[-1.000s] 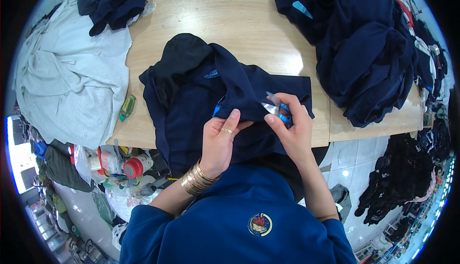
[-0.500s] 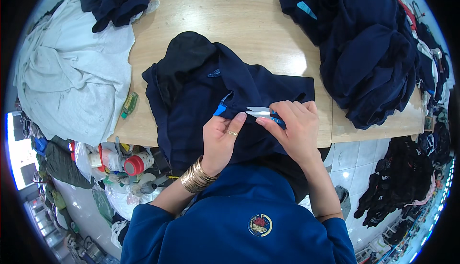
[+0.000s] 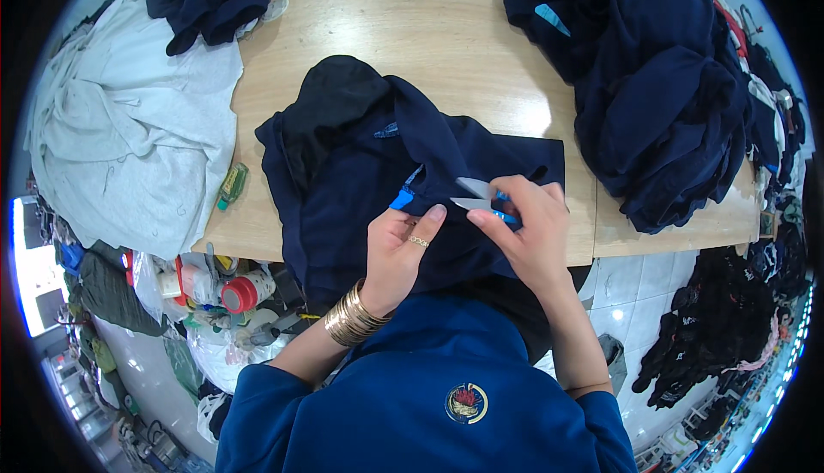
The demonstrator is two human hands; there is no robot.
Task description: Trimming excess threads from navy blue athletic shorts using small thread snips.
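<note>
A navy garment (image 3: 335,215) with a black hood-like part (image 3: 335,104) lies on the table in front of me, its near edge hanging over the front. My left hand (image 3: 400,245) pinches a folded edge of it between thumb and fingers. Just above those fingers a bright blue tag (image 3: 403,197) sticks out. In my right hand (image 3: 536,228) is a pair of thread snips (image 3: 477,190) with blue handles. Their two pointed blades are spread apart, tips toward the left, close to my left thumb and over the navy cloth.
Pale grey cloth (image 3: 129,147) covers the table's left side, with a small dark navy piece (image 3: 215,1) at its top. A little green bottle (image 3: 232,186) lies beside it. Navy garments (image 3: 661,112) are heaped at right. Below the table, left, stands a red-lidded container (image 3: 243,294).
The snips' blades have spread wider and shifted slightly right, away from my left thumb. My left hand, still pinching the garment, has moved a touch right.
</note>
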